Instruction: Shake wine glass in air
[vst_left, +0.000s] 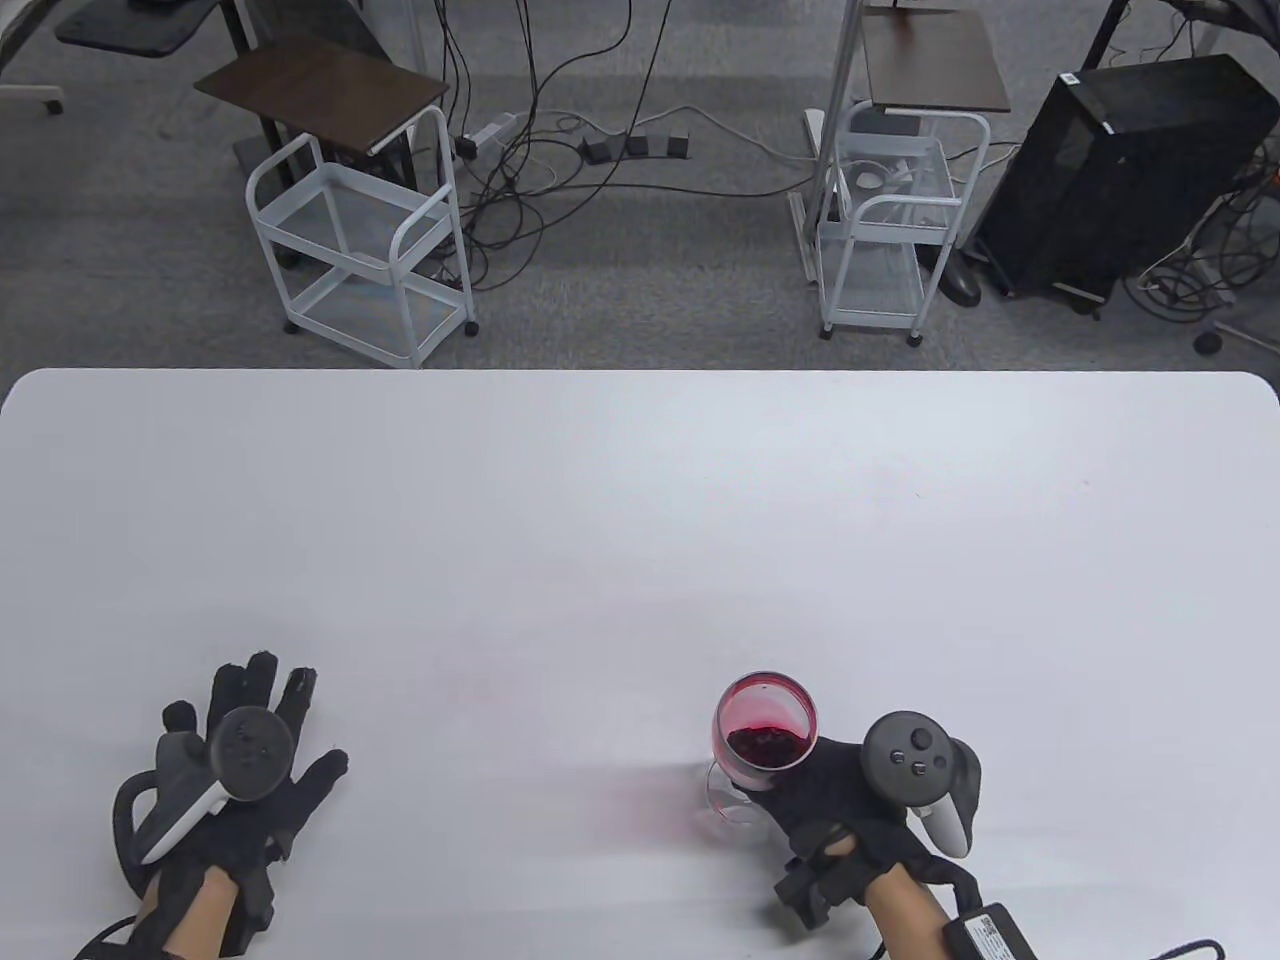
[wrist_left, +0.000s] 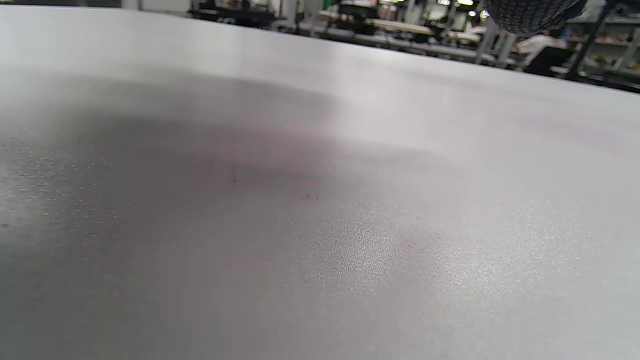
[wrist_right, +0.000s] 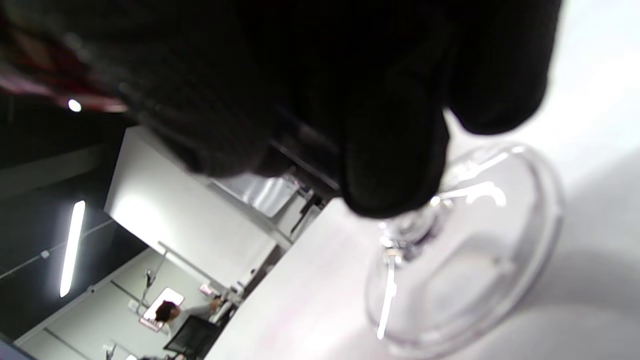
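A clear wine glass (vst_left: 762, 728) with dark red liquid in its bowl is near the table's front right. My right hand (vst_left: 845, 800) grips its stem and holds it tilted to the left, the foot just over the white table (vst_left: 640, 520). In the right wrist view my gloved fingers (wrist_right: 395, 165) wrap the stem above the round clear foot (wrist_right: 470, 250). My left hand (vst_left: 240, 760) rests flat on the table at the front left, fingers spread, holding nothing. The left wrist view shows bare tabletop (wrist_left: 320, 225) and one gloved fingertip (wrist_left: 530, 15).
Beyond the table's far edge stand two white wire carts (vst_left: 365, 240) (vst_left: 890, 215), a black computer case (vst_left: 1120, 170) and cables on the grey floor. A faint reddish reflection lies on the table left of the glass (vst_left: 640, 810).
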